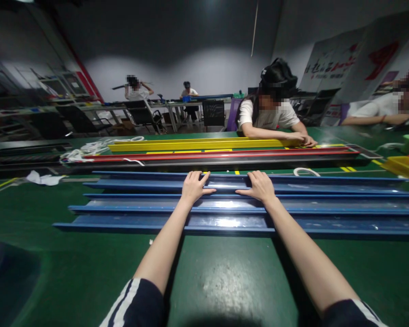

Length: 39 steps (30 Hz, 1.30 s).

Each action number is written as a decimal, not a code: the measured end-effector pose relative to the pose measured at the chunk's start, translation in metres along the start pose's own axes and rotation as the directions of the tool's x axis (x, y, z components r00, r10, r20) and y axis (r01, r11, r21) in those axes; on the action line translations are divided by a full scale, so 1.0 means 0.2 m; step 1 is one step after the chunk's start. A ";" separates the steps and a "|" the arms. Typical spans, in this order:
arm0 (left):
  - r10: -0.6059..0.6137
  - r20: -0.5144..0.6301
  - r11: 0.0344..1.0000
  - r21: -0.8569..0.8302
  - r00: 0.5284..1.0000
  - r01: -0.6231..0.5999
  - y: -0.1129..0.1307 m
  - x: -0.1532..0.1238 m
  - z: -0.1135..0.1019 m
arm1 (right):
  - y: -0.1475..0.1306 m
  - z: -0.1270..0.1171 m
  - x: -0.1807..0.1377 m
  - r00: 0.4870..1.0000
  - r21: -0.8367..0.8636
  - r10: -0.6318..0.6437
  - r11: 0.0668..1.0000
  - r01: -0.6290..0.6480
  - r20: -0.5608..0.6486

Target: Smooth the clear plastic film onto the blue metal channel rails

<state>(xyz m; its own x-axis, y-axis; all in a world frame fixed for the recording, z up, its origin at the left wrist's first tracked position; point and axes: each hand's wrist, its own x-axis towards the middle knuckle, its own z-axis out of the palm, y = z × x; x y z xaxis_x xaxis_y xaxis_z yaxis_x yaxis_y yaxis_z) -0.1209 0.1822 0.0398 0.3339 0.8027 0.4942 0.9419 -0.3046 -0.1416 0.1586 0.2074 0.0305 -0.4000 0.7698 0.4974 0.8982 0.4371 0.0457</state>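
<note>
Three long blue U-shaped channels lie side by side across the table in front of me, hollow side up. On the farthest blue channel (150,182), my left hand (192,187) spans the width, its fingers bent over the far edge and its thumb stretched toward the middle. A short distance to the right, my right hand (261,186) grips the same channel in a mirrored pose. Beneath my forearms run the middle blue channel (228,203) and the nearest blue channel (228,221). Some fingertips are hidden behind the far edge.
Beyond lie a black-and-red rail (225,156) and yellow rails (191,144). White cords (98,147) and a crumpled white sheet (44,178) are at left. A co-worker (269,104) leans over the green table (231,277) opposite. A yellow bin (404,168) stands at right.
</note>
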 end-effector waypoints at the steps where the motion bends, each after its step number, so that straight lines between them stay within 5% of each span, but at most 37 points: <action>1: 0.001 -0.016 1.000 0.000 1.000 -0.001 0.00 0.00 -0.02 | 0.00 -0.01 -0.01 1.000 0.005 -0.005 1.000 0.005 -0.017; 10: -0.063 -0.111 0.998 0.023 0.992 0.066 0.10 -0.20 -0.24 | 0.02 -0.13 -0.11 0.990 0.052 -0.082 0.995 0.088 -0.112; 21: -0.077 -0.138 0.997 -0.030 0.987 0.074 0.27 -0.40 -0.56 | -0.08 -0.51 -0.38 0.964 0.004 -0.152 0.988 0.157 -0.218; 29: -0.007 -0.097 0.999 -0.038 0.995 0.004 0.51 -0.58 -0.56 | -0.03 -0.62 -0.68 0.959 -0.057 -0.209 0.978 0.201 -0.193; 39: 0.059 -0.068 0.995 -0.076 0.996 -0.064 0.68 -0.68 -0.46 | 0.01 -0.59 -0.93 0.981 -0.069 -0.173 0.983 0.167 -0.090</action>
<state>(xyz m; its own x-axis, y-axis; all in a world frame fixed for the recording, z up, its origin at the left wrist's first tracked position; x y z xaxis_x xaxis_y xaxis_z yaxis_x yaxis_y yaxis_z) -0.0410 -0.0162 0.0329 0.3857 0.7465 0.5422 0.9129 -0.3939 -0.1071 0.2559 0.0109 0.0408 -0.5316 0.6375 0.5576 0.8290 0.5265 0.1884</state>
